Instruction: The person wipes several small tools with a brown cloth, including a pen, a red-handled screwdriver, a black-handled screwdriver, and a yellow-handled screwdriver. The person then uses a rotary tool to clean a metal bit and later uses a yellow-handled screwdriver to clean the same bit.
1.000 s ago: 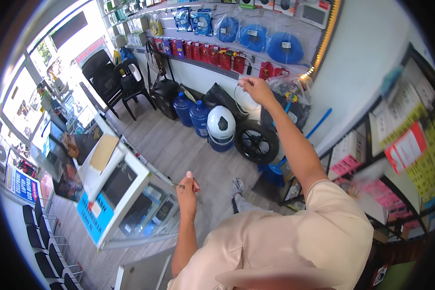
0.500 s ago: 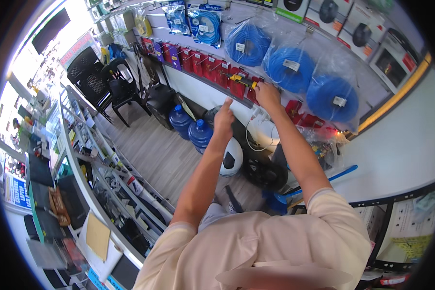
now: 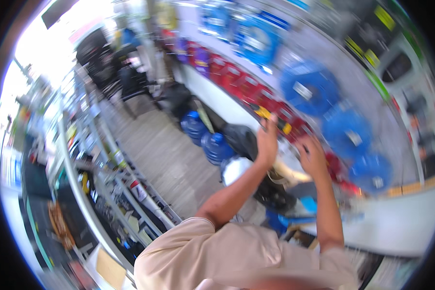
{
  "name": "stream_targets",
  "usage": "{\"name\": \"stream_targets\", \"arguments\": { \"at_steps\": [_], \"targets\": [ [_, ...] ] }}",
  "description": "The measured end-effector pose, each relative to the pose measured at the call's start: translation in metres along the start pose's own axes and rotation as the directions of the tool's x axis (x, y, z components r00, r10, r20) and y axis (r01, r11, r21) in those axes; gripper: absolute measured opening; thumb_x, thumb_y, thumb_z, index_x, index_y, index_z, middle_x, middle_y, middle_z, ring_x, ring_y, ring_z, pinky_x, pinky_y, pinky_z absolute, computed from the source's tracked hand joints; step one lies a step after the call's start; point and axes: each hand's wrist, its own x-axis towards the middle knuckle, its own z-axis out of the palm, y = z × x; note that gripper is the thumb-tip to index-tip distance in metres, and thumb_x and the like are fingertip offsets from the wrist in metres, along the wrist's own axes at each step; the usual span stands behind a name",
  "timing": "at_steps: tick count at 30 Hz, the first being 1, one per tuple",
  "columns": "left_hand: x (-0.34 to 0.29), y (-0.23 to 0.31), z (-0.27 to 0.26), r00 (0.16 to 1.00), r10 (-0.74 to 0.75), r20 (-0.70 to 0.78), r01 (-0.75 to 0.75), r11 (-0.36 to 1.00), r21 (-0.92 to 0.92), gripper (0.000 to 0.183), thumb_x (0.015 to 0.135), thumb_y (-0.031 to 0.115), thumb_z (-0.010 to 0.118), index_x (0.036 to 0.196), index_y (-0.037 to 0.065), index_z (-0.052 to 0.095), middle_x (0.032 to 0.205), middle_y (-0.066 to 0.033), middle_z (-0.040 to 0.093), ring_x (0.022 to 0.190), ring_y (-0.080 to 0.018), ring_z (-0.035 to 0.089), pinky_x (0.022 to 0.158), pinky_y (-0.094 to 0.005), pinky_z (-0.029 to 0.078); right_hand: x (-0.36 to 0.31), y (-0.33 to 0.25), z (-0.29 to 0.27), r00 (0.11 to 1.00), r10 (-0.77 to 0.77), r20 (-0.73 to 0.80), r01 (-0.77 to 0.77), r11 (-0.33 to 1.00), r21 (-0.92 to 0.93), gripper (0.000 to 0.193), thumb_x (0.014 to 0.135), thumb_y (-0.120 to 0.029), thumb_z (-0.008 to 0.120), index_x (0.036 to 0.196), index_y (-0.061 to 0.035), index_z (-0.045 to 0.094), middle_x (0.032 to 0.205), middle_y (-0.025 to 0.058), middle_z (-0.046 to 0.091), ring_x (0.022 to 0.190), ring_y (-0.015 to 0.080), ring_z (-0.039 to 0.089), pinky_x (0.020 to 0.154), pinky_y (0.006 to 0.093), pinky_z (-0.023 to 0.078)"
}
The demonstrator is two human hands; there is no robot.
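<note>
Two o'clock, left hand (image 3: 267,147) at the yellow-black tool (image 3: 263,112), perhaps steadying it! Right hand (image 3: 313,155), three o'clock; can't tell whether fingers (image 3: 272,123) grip.

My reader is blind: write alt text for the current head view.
A person's left hand, near a yellow object, and right hand are raised before hanging red packages and blue coils; the picture is blurred.

Floor's a grey wood-look plank one (image 3: 145,140), with two translucent blue plastic water jugs (image 3: 216,147) standing side by side on it and some black chairs (image 3: 133,79) farther back. Pale slatted wall panel (image 3: 307,43) carries a row of flat red packets (image 3: 249,87) plus round blue cable coils (image 3: 311,79), kinda blurry tbh.
</note>
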Motion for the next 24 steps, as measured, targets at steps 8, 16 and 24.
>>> {"name": "stream_targets", "arguments": {
  "at_steps": [8,16,24],
  "targets": [
    [-0.034,0.056,-0.131,0.982,0.14,-0.124,-0.133,0.989,0.068,0.038,0.107,0.04,0.064,0.105,0.002,0.064,0.089,0.0011,0.054,0.086,-0.0084,0.046,0.078,-0.0296,0.042,-0.039,-0.063,0.059,0.763,-0.104,0.638,0.133,0.991,0.003,0.036,0.096,-0.019,0.07,0.126,0.0001,0.07,0.121,0.0208,0.071,0.112,0.0355,0.067,0.097,0.043,0.053],
    [-0.247,0.084,-0.183,0.98,-0.03,-0.197,0.15,0.758,0.635,0.044,0.102,0.036,0.07,0.131,0.003,0.066,0.094,-0.007,0.074,0.086,-0.0136,0.07,0.083,-0.0333,0.055,-0.082,-0.163,0.095,0.611,-0.42,0.671,-0.78,-0.172,0.602,0.065,0.113,-0.05,0.041,0.159,-0.0042,0.039,0.145,0.0117,0.057,0.133,0.0224,0.055,0.113,0.0387,0.042],
    [-0.486,0.133,-0.215,0.797,0.255,-0.547,-0.153,0.962,0.225,0.036,0.107,0.025,0.048,0.135,0.003,0.053,0.088,-0.0039,0.054,0.069,-0.0109,0.051,0.069,-0.0255,0.044,-0.181,-0.306,0.05,0.136,-0.567,0.813,-0.99,-0.104,0.093,0.051,0.11,-0.046,0.047,0.147,-0.011,0.051,0.107,0.0078,0.067,0.076,0.0185,0.063,0.068,0.0285,0.053]
  ]
}}
